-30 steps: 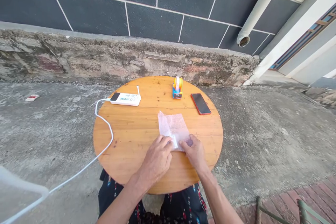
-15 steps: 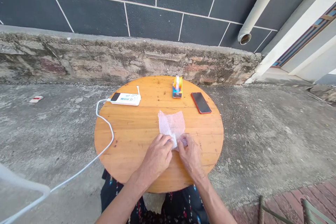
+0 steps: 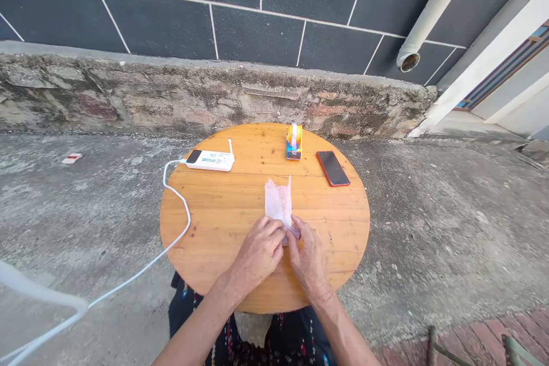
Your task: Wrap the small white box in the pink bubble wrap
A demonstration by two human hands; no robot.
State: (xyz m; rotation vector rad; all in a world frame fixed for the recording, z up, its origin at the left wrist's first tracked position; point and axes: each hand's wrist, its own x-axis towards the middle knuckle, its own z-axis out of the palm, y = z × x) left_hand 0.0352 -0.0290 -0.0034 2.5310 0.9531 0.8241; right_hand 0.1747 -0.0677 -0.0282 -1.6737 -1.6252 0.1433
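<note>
The left forearm (image 3: 201,311) is crossing the near edge of the table (image 3: 223,211) from the left, the right forearm (image 3: 343,326) from the right, both slanting inward. Over the table's near half, the left hand (image 3: 259,245) is showing its back, its fingers bending inward. The right hand (image 3: 309,251) is curving its thumb and fingers toward the left hand's fingertips, the wrists staying well apart.

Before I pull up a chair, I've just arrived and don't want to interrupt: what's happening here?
A person at the table has both hands on a partly folded, thin wrap. The left hand touches its near left side; the right hand pinches its near right. The tape and phone lie beyond, untouched.
</note>
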